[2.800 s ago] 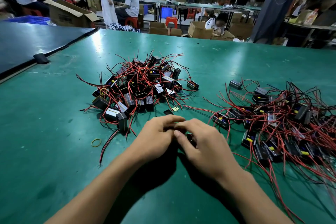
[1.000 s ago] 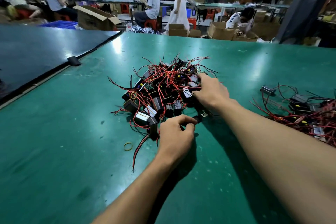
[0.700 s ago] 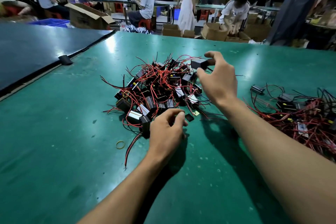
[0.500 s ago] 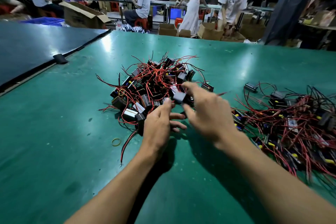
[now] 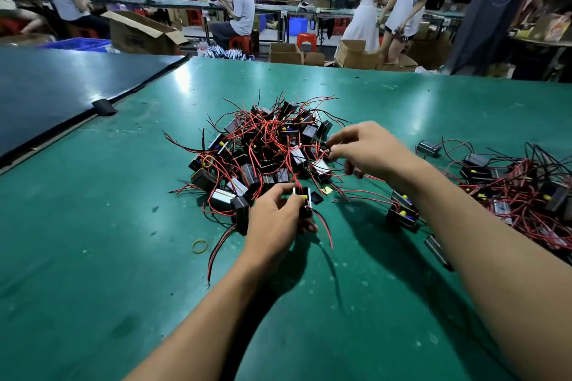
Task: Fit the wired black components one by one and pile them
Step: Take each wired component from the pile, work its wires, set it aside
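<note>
Gripping 1 wired black component in the left hand at the pile's near edge, with the right hand's hold at its right edge unreadable.

Bench: green mat, smooth, soft sheen, scuffed. Black parts: hard plastic, matt shells, some faces silvery, shiny. Wires: red plastic sleeving, smooth. Rubber band: yellow rubber. Side panel: dark, glossy. Boxes: brown cardboard, matt.

The right component pile runs off-frame.
</note>
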Tool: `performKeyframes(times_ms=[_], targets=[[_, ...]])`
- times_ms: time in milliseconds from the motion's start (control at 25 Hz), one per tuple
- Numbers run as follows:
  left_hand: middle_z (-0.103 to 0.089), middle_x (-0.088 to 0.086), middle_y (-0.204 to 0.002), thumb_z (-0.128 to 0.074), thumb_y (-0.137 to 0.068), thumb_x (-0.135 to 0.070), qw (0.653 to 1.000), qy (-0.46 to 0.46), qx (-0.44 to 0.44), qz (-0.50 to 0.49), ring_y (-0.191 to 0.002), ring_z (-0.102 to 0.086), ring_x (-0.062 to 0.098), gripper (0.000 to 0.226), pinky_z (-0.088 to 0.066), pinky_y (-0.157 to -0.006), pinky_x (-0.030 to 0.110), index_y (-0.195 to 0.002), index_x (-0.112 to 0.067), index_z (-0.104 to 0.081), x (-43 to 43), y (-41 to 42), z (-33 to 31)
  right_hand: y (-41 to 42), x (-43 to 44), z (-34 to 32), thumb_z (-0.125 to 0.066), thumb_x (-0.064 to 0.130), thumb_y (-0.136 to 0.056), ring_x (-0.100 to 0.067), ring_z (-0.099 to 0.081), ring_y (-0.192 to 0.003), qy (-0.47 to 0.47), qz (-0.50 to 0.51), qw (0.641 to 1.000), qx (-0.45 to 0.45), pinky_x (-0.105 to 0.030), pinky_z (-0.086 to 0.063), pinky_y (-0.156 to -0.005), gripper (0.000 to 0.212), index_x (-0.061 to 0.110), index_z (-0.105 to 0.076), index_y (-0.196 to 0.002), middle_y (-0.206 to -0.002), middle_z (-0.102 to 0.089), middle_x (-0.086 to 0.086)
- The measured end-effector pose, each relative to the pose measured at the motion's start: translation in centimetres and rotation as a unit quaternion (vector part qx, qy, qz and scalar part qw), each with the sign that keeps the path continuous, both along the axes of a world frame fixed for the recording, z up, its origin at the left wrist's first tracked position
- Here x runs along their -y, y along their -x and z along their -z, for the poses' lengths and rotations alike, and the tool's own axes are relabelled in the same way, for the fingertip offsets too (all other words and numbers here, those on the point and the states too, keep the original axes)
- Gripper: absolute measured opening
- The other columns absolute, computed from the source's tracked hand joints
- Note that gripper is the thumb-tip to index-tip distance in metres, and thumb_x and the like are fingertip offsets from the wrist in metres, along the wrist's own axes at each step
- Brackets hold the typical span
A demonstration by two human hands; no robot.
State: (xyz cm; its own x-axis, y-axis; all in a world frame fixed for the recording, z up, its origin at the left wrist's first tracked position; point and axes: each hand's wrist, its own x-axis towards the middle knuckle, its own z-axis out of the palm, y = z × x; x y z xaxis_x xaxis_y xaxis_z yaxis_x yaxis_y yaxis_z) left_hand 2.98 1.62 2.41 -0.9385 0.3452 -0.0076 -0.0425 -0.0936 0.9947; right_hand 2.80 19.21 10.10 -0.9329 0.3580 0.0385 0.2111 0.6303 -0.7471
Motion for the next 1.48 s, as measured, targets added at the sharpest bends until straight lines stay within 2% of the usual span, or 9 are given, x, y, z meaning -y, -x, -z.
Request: performKeyframes(times_ms=[120,240,440,640,840,960,1080,1200,1480], targets=[[-0.065,0.014,-0.070,-0.051,-0.092,-0.002,0.999,0.032,-0.033,0.002,-0.051,-0.060,0.019,0.018,-0.046,-0.050,0.024,-0.101,-0.008,-0.066,-0.1,0.1,0.3,4.0,0.4,2.4,-0.071,0.018,-0.089,-0.023,-0.065,-0.076,-0.089,0.009,0.995,0.046,-0.025,-0.050,-0.066,0.026,0.006,-0.072,-0.113,-0.104,-0.074,-0.019],[-0.067,0.011,-0.063,-0.053,-0.090,-0.001,0.996,0.060,-0.072,-0.003,-0.049,-0.060,0.015,0.021,-0.045,-0.048,0.024,-0.100,-0.013,-0.067,-0.2,0.1,0.6,6.5,1.8,4.8,-0.074,0.038,-0.085,-0.027,-0.066,-0.102,-0.150,0.015,0.987,0.054,-0.030,-0.052,-0.089,0.040,0.016,-0.071,-0.119,-0.115,-0.072,-0.010],[-0.068,0.011,-0.065,-0.057,-0.088,-0.004,0.991,0.089,-0.101,-0.013,-0.050,-0.061,0.016,0.021,-0.049,-0.051,0.029,-0.099,-0.017,-0.069,-0.2,0.5,1.1,7.1,3.6,6.3,-0.062,0.039,-0.090,-0.036,-0.065,-0.102,-0.182,0.083,0.980,-0.010,-0.033,-0.043,-0.074,0.027,0.024,-0.073,-0.109,-0.110,-0.071,-0.011],[-0.070,0.014,-0.070,-0.057,-0.089,-0.005,0.990,0.099,-0.098,-0.016,-0.051,-0.062,0.023,0.019,-0.045,-0.050,0.027,-0.102,-0.014,-0.067,0.0,0.1,0.9,5.8,2.2,4.0,-0.070,0.035,-0.084,-0.026,-0.065,-0.088,0.040,0.189,0.973,-0.124,-0.032,-0.051,-0.075,0.016,0.020,-0.070,-0.078,-0.090,-0.074,-0.004],[-0.070,0.009,-0.069,-0.060,-0.092,-0.013,0.986,0.119,-0.110,0.027,-0.047,-0.054,0.020,0.010,-0.042,-0.051,0.024,-0.097,-0.014,-0.069,0.3,-0.6,0.6,0.7,1.1,0.9,-0.074,0.037,-0.083,-0.005,-0.059,-0.068,0.109,0.187,0.945,-0.244,-0.020,-0.046,-0.066,0.018,0.021,-0.070,-0.074,-0.072,-0.068,0.013],[-0.072,0.007,-0.069,-0.064,-0.090,-0.016,0.979,0.138,-0.130,0.079,-0.051,-0.059,0.016,0.008,-0.048,-0.053,0.023,-0.088,-0.014,-0.072,0.3,-1.2,0.4,-4.2,1.4,1.3,-0.078,0.032,-0.080,0.010,-0.059,-0.077,-0.014,0.114,0.960,-0.257,-0.003,-0.041,-0.072,0.014,0.030,-0.073,-0.093,-0.086,-0.066,0.017],[-0.071,0.002,-0.063,-0.069,-0.085,-0.014,0.961,0.188,-0.174,0.107,-0.056,-0.068,0.013,0.009,-0.053,-0.056,0.021,-0.077,-0.015,-0.074,0.2,-1.5,0.4,-8.1,1.3,3.3,-0.079,0.028,-0.080,-0.005,-0.057,-0.076,-0.135,0.050,0.970,-0.196,-0.024,-0.049,-0.079,0.025,0.030,-0.074,-0.104,-0.095,-0.060,0.010],[-0.070,0.002,-0.061,-0.068,-0.081,-0.008,0.950,0.225,-0.189,0.105,-0.047,-0.061,0.005,0.010,-0.046,-0.050,0.015,-0.075,-0.015,-0.073,0.2,-1.3,0.6,-10.3,1.0,5.4,-0.077,0.027,-0.082,-0.013,-0.056,-0.079,-0.206,0.051,0.970,-0.121,-0.036,-0.051,-0.079,0.022,0.030,-0.071,-0.103,-0.096,-0.054,0.012],[-0.073,0.000,-0.071,-0.067,-0.081,-0.001,0.962,0.198,-0.153,0.105,-0.054,-0.063,0.007,0.018,-0.051,-0.054,0.019,-0.083,-0.018,-0.072,0.6,-1.0,0.4,-11.6,0.9,7.7,-0.071,0.018,-0.084,-0.015,-0.058,-0.080,-0.225,0.057,0.967,-0.107,-0.035,-0.051,-0.072,0.022,0.029,-0.067,-0.102,-0.101,-0.049,0.017]])
